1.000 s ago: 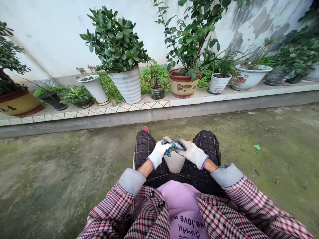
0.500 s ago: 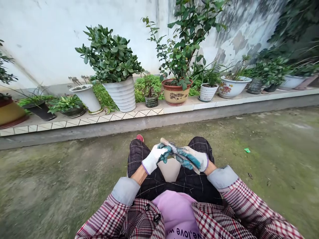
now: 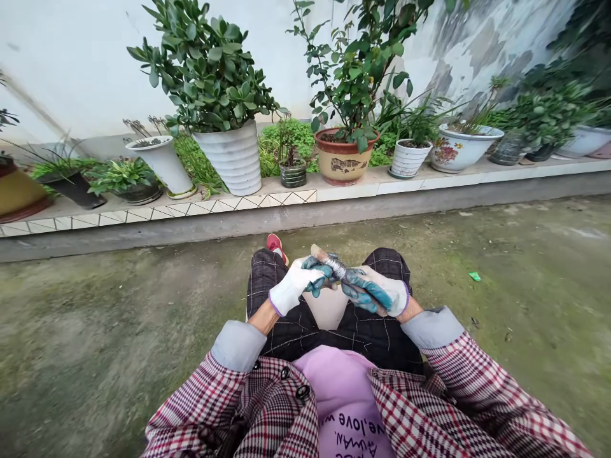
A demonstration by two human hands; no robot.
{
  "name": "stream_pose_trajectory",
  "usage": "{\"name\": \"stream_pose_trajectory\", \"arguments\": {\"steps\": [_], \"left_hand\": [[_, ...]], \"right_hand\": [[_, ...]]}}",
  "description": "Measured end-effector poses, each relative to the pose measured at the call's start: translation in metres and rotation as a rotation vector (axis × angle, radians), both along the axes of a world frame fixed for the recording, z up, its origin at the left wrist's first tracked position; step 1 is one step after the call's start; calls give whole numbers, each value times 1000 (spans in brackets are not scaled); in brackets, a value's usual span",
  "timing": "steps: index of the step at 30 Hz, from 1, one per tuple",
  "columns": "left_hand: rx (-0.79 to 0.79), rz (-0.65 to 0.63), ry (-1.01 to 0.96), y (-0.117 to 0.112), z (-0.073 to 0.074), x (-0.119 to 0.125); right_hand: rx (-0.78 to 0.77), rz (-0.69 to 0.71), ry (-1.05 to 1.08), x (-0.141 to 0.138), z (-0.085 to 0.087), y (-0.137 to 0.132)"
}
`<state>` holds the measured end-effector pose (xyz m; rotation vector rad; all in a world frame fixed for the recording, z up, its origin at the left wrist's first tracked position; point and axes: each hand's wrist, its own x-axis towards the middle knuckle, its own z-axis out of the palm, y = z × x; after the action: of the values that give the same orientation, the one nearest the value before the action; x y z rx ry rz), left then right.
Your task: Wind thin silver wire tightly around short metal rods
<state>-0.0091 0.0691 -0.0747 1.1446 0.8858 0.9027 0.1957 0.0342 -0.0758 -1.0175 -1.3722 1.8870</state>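
A wooden stick [image 3: 321, 254] with a band of silvery wire [image 3: 337, 266] wound round it lies slantwise between my gloved hands, above my lap. My right hand [image 3: 376, 290], in a white glove with a blue-green palm, is closed round its lower part, which the fingers mostly hide. Just left of the wire, my left hand [image 3: 305, 280] has its fingers curled in a pinch against the stick. A short brownish piece shows between the two hands; whether it belongs to the stick I cannot tell.
Potted plants stand on a low tiled ledge [image 3: 267, 200] before the white wall, among them a ribbed white pot [image 3: 231, 159] and a tan pot [image 3: 344, 162]. A green scrap [image 3: 474, 276] lies on the mossy concrete ground [image 3: 534, 273] to the right.
The view has tipped downward, so the pots sit higher in the picture and more of a red shoe shows. My right hand covers the lower stick end that showed before.
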Motion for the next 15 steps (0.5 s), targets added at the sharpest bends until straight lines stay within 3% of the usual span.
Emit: {"name": "stream_pose_trajectory", "arguments": {"steps": [3,7,11,15], "left_hand": [[14,82,26,-1,-4,4],[-52,279,39,5,-23,13],[-133,206,16,10,-33,13],[-121,170,40,12,-32,9]], "right_hand": [[-3,6,0,-2,-6,1],[327,-209,-391,-3,-26,18],[720,-280,-813,0,-31,23],[875,-215,-1031,-2,-31,18]]}}
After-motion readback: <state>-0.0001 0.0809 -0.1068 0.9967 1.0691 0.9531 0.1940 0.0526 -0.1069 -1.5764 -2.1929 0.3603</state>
